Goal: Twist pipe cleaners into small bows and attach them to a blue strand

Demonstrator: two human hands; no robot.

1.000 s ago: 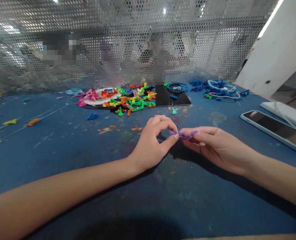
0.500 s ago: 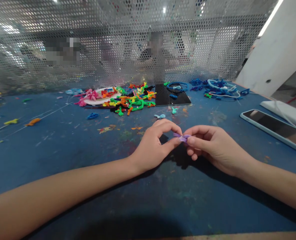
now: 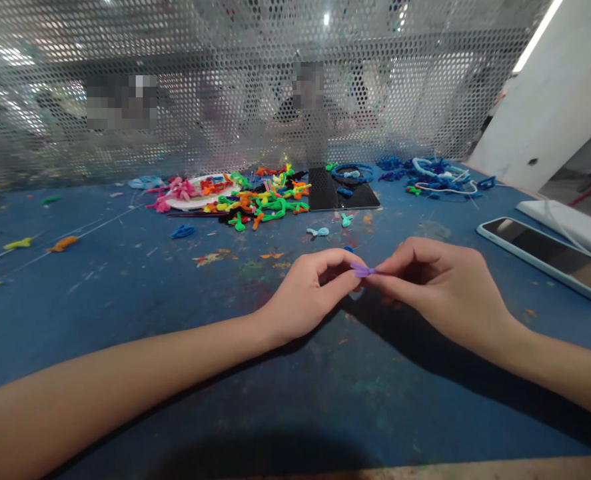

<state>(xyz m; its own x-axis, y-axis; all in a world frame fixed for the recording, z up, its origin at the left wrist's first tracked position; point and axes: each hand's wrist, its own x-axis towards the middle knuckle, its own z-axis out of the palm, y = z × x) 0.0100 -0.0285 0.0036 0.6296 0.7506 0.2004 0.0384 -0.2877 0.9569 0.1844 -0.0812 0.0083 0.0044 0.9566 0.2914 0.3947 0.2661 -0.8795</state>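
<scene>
"What's around your grip?"

"Leftward, beyond, fuzzy twisted pieces (image 3: 274, 208); my left hand (image 3: 302, 292) and right hand (image 3: 448, 287) both pinch the slim purple strip (image 3: 363, 270) between them; rightward, a flat, rounded-corner phone (image 3: 550, 260)."

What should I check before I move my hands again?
Left hand gripping the purple piece: ok, fingertips pinch it.
Right hand gripping it too: ok, pinching its other end.
Purple piece twisted tight: cannot tell, fingers hide part.
No loose bits near the hands: not ok, a light-blue piece lies just beyond the left one.
Phone away from the fingers: ok, off to the right.
</scene>
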